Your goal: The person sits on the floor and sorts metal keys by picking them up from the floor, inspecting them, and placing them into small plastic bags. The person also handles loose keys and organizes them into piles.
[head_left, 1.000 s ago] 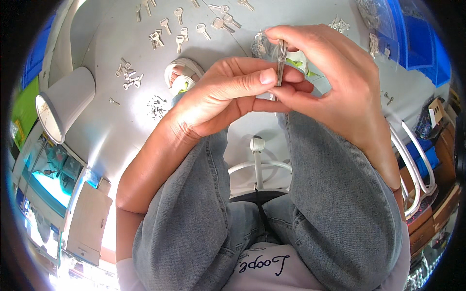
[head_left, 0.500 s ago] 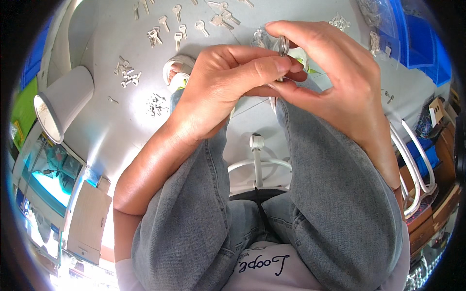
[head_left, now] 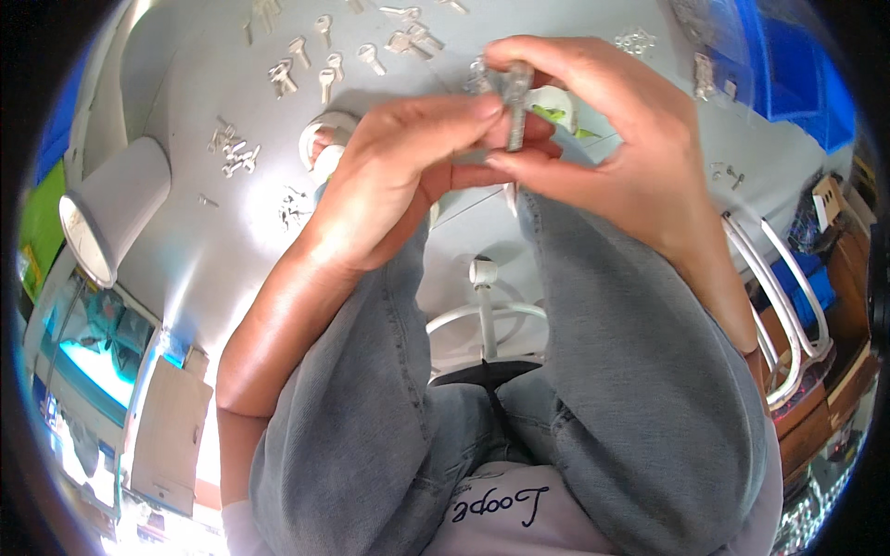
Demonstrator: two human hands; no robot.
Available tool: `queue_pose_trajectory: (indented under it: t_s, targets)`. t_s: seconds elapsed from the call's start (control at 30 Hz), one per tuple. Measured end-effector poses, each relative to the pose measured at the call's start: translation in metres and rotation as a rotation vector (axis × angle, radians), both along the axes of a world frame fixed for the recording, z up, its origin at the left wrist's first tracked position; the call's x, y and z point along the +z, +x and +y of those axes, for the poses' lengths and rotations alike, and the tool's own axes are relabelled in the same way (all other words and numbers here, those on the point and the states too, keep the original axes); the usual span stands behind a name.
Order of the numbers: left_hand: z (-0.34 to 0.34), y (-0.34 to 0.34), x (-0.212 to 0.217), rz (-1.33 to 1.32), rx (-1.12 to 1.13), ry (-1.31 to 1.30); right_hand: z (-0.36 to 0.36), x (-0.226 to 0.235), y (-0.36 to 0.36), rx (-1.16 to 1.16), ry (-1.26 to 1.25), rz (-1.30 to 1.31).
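The silver key (head_left: 515,104) stands upright, long axis twelve to six, blade pointing toward six, pinched by left hand (head_left: 403,176) and right hand (head_left: 616,153) above the tabletop (head_left: 195,102).

The key (head_left: 515,107) held between the fingers (head_left: 464,120) is bare silver metal with a dull shine. The loose keys (head_left: 324,74) near the far edge of the tabletop (head_left: 185,111) look like the same metal. The tabletop is smooth, grey and slightly glossy. The trousers (head_left: 612,371) are grey denim cloth, matt and a little rough. The white cup (head_left: 111,213) looks like matt plastic.
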State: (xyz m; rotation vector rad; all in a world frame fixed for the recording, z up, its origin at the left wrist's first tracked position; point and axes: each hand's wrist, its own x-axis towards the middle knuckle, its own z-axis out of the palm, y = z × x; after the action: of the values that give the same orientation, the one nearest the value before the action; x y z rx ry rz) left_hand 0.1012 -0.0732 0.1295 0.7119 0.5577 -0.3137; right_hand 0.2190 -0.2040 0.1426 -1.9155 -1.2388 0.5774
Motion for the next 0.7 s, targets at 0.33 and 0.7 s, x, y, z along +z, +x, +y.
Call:
queue_pose_trajectory:
  t_s: [0.33,0.7]
  targets:
    - [-0.008,-0.003,-0.012,-0.012,0.086,-0.080,-0.006,-0.029,0.000,-0.026,0.197,0.208]
    - [-0.020,0.001,-0.029,0.291,-0.035,0.477,-0.007,-0.036,-0.010,0.009,-0.107,-0.524]
